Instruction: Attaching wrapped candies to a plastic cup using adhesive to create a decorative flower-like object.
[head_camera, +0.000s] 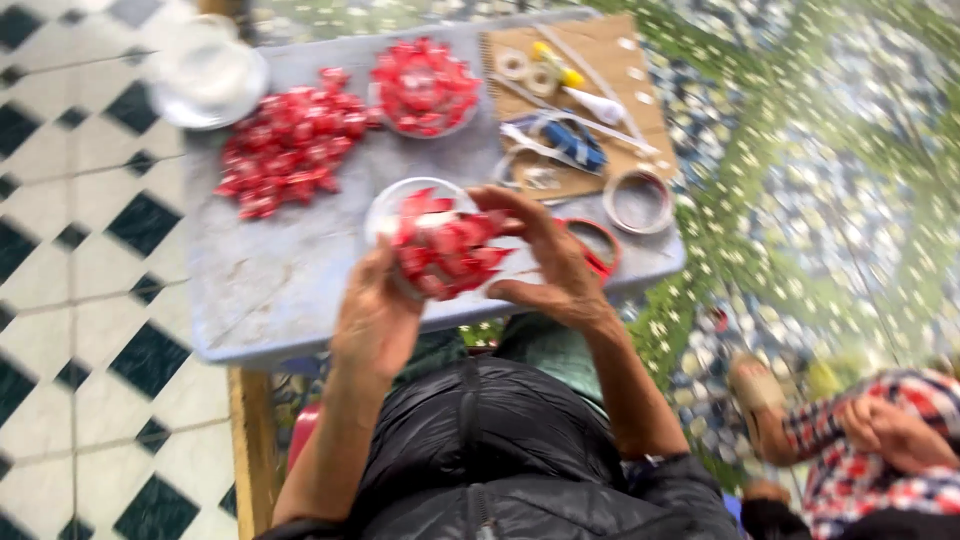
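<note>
My left hand (375, 318) and my right hand (545, 262) hold between them a clear round dish (400, 205) with a cluster of red wrapped pieces (447, 253) stuck on it. The left hand grips its lower left side. The right hand's fingers curl over its right side. Both hover above the near part of a grey-blue tabletop (270, 280). The picture is blurred by motion.
On the table lie a loose pile of red pieces (290, 145), a bowl of red pieces (425, 85), a clear lidded dish (205, 70), a cardboard sheet (600, 60) with scissors, tape rolls and tools, and tape rings (638, 200). Another person (880, 450) sits at lower right.
</note>
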